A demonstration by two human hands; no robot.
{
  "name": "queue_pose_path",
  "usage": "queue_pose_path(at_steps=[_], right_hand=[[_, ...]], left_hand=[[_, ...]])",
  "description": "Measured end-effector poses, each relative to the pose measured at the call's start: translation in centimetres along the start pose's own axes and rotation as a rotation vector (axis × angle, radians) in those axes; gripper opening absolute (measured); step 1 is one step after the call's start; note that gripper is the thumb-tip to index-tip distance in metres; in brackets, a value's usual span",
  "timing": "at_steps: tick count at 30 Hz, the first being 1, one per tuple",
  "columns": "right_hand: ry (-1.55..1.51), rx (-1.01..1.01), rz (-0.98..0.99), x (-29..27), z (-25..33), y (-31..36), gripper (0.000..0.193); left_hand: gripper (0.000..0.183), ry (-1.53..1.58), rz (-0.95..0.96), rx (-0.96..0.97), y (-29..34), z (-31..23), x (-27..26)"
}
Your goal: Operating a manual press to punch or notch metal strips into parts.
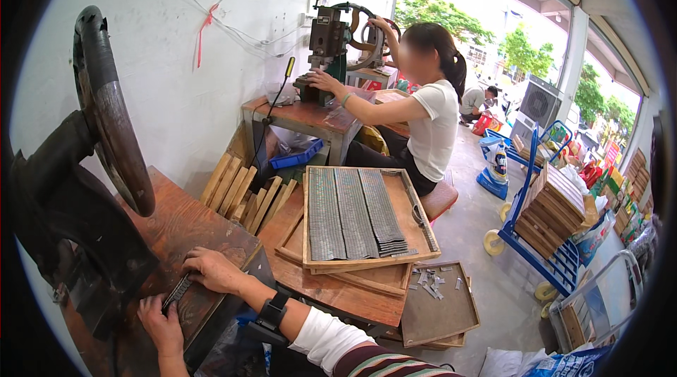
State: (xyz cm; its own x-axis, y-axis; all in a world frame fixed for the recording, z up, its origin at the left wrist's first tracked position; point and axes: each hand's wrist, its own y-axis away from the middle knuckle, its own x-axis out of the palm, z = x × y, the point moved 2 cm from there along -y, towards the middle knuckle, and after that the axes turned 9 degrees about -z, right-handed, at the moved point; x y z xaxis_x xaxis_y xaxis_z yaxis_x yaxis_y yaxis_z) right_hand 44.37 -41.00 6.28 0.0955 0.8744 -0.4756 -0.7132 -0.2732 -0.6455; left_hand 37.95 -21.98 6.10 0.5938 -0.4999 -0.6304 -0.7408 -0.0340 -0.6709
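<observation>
A short, dark row of small metal pieces lies on the worn wooden workbench. My left hand is closed on its near end, the thumb along one side and the fingers on the other. At the far end, the bent fingers of my right hand grip the same row. Just left of my hands stands a black hand press with a large curved handwheel. My right wrist wears a black band.
Right of my bench, a wooden tray holds long rows of metal pieces. Below it, another tray has loose pieces. A co-worker works a second press. Wooden boards lean behind; a blue trolley stands right.
</observation>
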Motion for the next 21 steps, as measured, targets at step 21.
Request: queue_pose_path(at_steps=[21], right_hand=[[-0.039,0.0,0.028,-1.0,1.0,-0.6,0.02]], left_hand=[[0.015,0.18,0.019,-0.117,-0.4,0.2,-0.8]])
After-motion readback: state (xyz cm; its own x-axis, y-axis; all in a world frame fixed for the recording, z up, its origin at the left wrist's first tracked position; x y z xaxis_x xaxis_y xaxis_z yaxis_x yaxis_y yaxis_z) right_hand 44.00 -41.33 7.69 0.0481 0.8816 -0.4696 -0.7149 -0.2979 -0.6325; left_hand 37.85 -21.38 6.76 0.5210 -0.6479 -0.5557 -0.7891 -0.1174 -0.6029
